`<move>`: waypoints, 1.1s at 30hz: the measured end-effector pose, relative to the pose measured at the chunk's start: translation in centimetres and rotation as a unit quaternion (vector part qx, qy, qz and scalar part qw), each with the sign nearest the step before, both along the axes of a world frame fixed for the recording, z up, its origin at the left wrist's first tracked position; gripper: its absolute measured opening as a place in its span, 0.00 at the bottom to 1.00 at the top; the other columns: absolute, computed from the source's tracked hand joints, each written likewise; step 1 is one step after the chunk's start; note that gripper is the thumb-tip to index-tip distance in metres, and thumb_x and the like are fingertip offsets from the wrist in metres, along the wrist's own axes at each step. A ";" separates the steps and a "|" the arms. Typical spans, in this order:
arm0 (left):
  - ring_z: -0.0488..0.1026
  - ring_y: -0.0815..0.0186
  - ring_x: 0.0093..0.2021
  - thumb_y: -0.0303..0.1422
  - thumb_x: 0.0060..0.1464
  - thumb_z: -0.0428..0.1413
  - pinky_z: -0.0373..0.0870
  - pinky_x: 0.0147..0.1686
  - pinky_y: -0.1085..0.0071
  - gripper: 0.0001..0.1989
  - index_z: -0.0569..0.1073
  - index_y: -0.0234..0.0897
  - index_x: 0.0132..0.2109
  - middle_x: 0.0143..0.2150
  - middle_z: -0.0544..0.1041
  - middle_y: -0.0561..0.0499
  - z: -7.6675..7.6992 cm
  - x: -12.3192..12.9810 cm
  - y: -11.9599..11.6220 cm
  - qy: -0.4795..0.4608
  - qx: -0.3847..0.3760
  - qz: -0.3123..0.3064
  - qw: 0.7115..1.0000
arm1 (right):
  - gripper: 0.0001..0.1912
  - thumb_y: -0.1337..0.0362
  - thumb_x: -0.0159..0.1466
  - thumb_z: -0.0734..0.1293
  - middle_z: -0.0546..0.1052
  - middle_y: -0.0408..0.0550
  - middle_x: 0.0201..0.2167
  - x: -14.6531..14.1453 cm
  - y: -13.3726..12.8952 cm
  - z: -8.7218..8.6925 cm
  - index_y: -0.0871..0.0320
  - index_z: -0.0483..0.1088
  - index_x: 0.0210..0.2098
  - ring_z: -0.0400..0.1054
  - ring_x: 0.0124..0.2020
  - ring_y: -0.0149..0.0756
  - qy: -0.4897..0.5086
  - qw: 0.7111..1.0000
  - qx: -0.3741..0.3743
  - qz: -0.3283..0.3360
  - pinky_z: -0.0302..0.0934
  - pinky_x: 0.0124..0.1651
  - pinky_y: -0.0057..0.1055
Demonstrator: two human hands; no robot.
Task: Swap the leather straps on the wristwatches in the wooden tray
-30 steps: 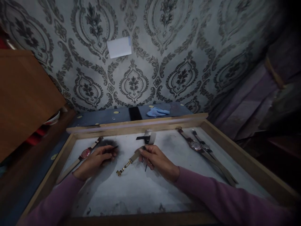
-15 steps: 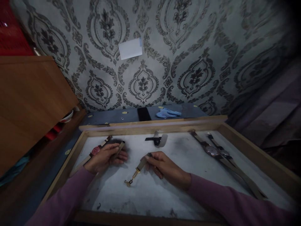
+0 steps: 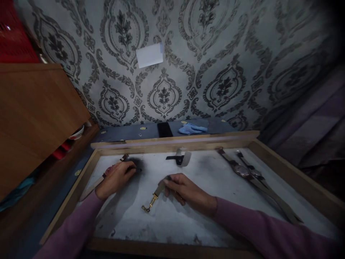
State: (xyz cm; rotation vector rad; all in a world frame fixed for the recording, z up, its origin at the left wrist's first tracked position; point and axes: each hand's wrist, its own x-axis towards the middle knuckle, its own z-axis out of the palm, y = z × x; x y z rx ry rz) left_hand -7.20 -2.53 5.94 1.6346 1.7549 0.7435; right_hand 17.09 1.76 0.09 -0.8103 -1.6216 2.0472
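My right hand (image 3: 185,189) grips a grey-brown watch strap (image 3: 160,187) between thumb and fingers. From its lower end hangs a gold-coloured folding clasp (image 3: 150,204), over the white tray floor. My left hand (image 3: 117,178) is palm down with curled fingers, low over the tray beside a dark smudge. A small dark tip (image 3: 138,169) shows beyond its fingers; what lies under them is hidden. Partly behind that hand is a watch with a reddish dial (image 3: 109,170) and a light strap. A black strap-like piece with a clear loop (image 3: 179,159) lies farther back.
A shallow wooden-rimmed tray (image 3: 175,142) surrounds the work. Two watches (image 3: 242,171) with long straps lie at its right. Behind the tray are a black phone-like slab (image 3: 164,130) and a blue cloth (image 3: 192,128). A wooden cabinet (image 3: 37,118) stands at left; patterned wall behind.
My left hand has turned from palm up to palm down, and the strap piece seen in it is now mostly hidden. My right hand has shifted slightly left with its strap.
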 end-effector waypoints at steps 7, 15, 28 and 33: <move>0.71 0.58 0.44 0.37 0.57 0.51 0.66 0.45 0.63 0.11 0.70 0.37 0.45 0.42 0.75 0.45 -1.0 4.0 -1.0 -0.039 0.018 -0.104 0.994 | 0.19 0.51 0.63 0.63 0.71 0.40 0.20 0.1 -0.3 0.4 0.62 0.67 0.26 0.51 0.10 0.18 0.006 1.000 0.007 -0.003 0.42 0.13 0.22; 0.68 0.70 0.24 0.35 0.54 0.53 0.65 0.19 0.76 0.08 0.65 0.35 0.38 0.31 0.72 0.50 -2.2 7.2 -0.2 -0.261 -0.183 -0.174 0.932 | 0.28 0.42 0.62 0.60 0.69 0.41 0.17 0.5 -0.4 1.1 0.61 0.65 0.22 0.53 0.11 0.20 -0.013 1.000 0.018 0.019 0.44 0.14 0.22; 0.55 0.76 0.16 0.41 0.52 0.56 0.52 0.15 0.81 0.12 0.67 0.36 0.38 0.20 0.60 0.61 -3.1 5.6 0.6 -0.284 -0.219 -0.073 0.931 | 0.18 0.66 0.56 0.71 0.75 0.45 0.33 1.9 0.6 0.8 0.59 0.60 0.42 0.73 0.35 0.32 0.041 0.996 -0.076 0.033 0.63 0.37 0.28; 0.48 0.77 0.14 0.47 0.50 0.58 0.51 0.13 0.80 0.18 0.68 0.35 0.35 0.16 0.57 0.63 -3.2 6.1 0.5 -0.283 -0.255 -0.139 0.914 | 0.23 0.59 0.55 0.73 0.75 0.44 0.33 1.7 0.5 0.1 0.58 0.58 0.41 0.75 0.36 0.34 0.085 0.992 -0.069 0.056 0.66 0.44 0.35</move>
